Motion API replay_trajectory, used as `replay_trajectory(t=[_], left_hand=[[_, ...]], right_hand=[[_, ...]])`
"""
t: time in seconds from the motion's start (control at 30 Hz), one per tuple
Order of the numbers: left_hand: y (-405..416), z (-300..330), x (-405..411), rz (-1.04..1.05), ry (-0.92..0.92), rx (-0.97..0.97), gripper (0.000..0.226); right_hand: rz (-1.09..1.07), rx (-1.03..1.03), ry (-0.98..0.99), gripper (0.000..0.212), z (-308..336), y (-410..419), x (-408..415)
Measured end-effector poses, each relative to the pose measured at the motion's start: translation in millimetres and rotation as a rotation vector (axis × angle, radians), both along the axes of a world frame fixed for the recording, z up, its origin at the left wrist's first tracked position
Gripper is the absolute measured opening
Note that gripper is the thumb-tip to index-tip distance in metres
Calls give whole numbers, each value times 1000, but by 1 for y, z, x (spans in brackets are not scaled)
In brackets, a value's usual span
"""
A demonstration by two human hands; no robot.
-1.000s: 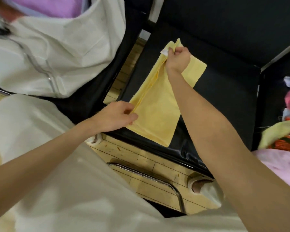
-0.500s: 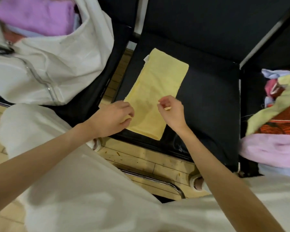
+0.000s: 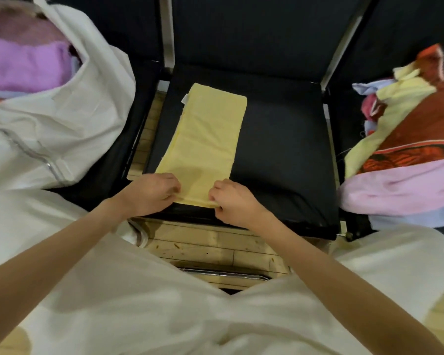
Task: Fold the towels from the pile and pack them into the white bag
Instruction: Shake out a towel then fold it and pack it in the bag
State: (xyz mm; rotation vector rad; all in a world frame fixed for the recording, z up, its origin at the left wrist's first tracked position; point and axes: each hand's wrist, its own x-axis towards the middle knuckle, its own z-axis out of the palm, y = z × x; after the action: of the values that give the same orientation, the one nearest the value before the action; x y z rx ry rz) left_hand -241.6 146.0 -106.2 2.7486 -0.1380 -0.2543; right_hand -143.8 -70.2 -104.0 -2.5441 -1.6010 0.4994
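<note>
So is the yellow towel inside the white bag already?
No, the yellow towel lies flat on the black seat, beside the white bag.

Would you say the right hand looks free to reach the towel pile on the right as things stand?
Probably not yet: the right hand pinches the yellow towel's near edge. Nothing blocks the way to the pile once it lets go.

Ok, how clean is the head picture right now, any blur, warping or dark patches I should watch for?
Head view: yellow towel and both hands, left hand, right hand, are sharp enough; wide-angle bending curves the chair frame; the edges smear, softening the white bag and the towel pile; the black seat swallows detail; soft shadows, no glare.
</note>
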Motion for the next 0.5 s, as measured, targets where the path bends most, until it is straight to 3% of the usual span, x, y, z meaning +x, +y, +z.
replay_trajectory(t=[0.13,0.2,0.37,0.5], left_hand=[[-6,0,1,-86,-111,175,57],[-9,-3,1,-110,-123,235,62],[-15,-5,5,11,-94,54,22],[-29,13,10,186,51,-250,15]], right_hand=[[-117,63,58,18,-5,1,0],[-247,130,168,15,-5,-2,4],[-565,352,367,10,-7,-21,8],[-747,531,418,11,-10,-40,12]])
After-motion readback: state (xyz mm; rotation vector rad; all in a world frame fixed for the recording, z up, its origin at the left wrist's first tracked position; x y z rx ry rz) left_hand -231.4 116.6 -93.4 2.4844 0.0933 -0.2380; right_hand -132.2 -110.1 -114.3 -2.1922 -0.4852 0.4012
